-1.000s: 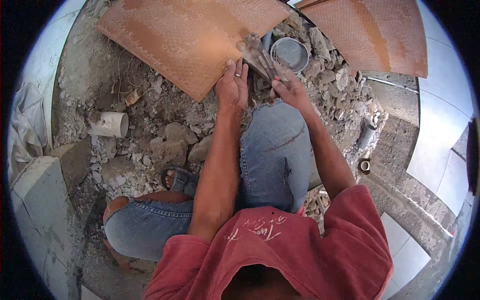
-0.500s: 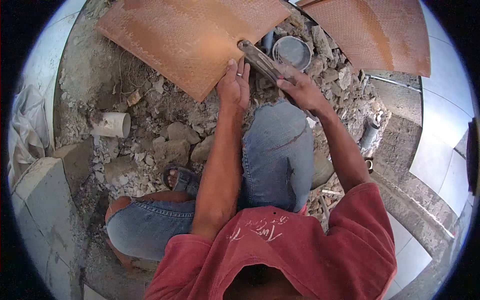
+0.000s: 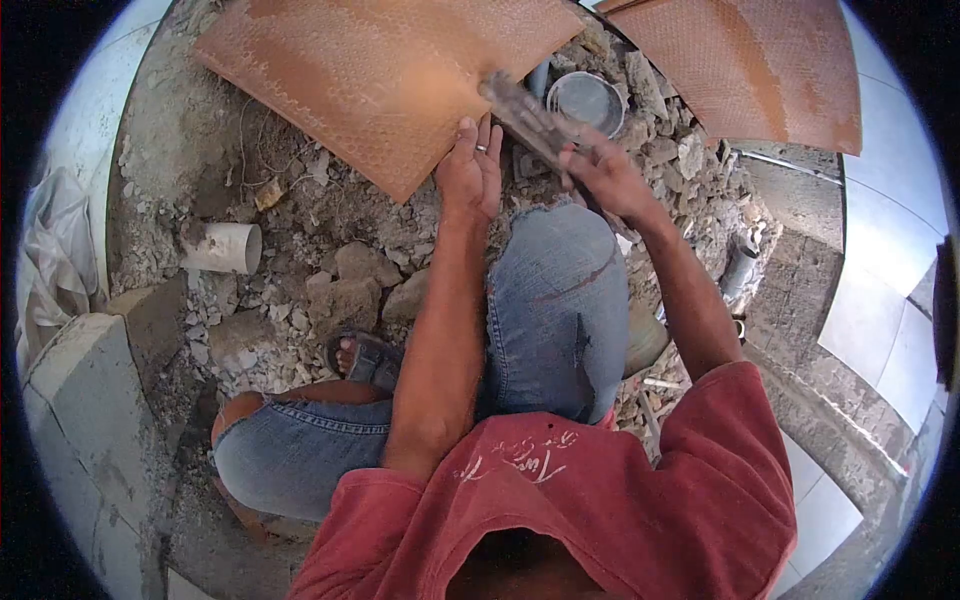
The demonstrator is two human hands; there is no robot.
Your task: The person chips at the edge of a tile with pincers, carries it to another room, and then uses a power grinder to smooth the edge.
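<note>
My left hand (image 3: 468, 178) grips the near right edge of a brown tile (image 3: 350, 85) with a raised, patterned face, the thumb over its top. The tile is tilted, one corner pointing down toward me. My right hand (image 3: 608, 178) is closed round the handles of worn metal pliers (image 3: 525, 118). Their head overlaps the tile's right edge, just above my left fingertips, and is blurred by motion.
Another brown tile (image 3: 750, 70) lies at the upper right. A bucket (image 3: 585, 105) stands among broken rubble (image 3: 370, 265). White pipe (image 3: 225, 249) juts out on the left, beside a low block wall (image 3: 90, 380). White floor tiles (image 3: 880, 330) line the right.
The pliers' head has shifted slightly at the tile's edge and turned blurry, while my right hand has moved a little. My left hand and the tile stay nearly where they were.
</note>
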